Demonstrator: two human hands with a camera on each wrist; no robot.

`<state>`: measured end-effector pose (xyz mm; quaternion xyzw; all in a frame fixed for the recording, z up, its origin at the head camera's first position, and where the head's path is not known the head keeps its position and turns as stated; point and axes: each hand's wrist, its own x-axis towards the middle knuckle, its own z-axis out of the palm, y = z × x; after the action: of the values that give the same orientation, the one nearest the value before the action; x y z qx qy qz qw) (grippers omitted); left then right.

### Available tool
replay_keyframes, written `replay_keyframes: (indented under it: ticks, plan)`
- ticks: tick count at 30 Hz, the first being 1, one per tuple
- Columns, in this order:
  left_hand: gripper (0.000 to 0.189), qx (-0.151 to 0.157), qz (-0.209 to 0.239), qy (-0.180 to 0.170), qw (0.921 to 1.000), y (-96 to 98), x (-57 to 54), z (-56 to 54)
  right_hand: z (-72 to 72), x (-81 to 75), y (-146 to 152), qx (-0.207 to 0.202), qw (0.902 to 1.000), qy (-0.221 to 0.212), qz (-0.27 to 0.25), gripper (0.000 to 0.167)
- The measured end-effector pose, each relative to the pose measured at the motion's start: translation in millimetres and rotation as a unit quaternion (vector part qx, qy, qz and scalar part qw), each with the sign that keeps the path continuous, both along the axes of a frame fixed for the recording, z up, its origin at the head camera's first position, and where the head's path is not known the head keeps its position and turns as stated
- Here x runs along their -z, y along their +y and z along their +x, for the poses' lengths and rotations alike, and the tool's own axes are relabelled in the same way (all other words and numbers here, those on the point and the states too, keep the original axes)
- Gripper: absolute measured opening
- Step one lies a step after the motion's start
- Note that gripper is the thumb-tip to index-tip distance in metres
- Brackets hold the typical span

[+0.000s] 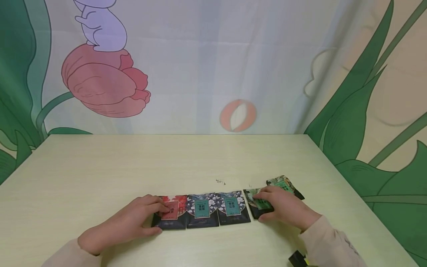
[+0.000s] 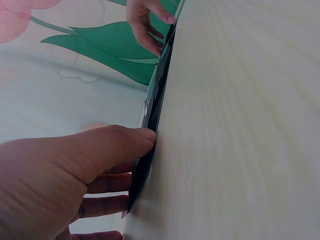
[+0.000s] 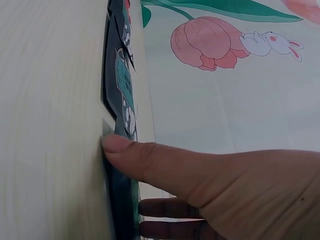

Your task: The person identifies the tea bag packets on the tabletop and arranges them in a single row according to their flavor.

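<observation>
Flat sachets with dark lower parts lie in a row on the table. My left hand rests on the red sachet at the row's left end, fingers extended over its face and thumb by its near edge. My right hand grips a green sachet at the other end, fingers over its face and thumb against its near edge. Between them lie two blue floral sachets, one beside the red sachet and one just left of the green sachet, a narrow gap apart. The right hand partly covers the green sachet.
Another green sachet lies askew behind my right hand. A small black object shows beside the right sleeve. Small dark marks dot the pale tabletop. A printed curtain hangs behind the table's far edge.
</observation>
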<state>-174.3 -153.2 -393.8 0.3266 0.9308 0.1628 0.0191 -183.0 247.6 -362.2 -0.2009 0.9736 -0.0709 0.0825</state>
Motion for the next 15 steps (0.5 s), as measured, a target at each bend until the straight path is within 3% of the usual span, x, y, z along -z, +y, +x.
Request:
replay_keyframes:
  ticks: [15]
  plan:
    - [0.039,0.005,0.003,0.007,1.0,-0.8,-0.3,1.0,1.3,-0.8,-6.0,0.006,0.9999,-0.009,0.008,0.058]
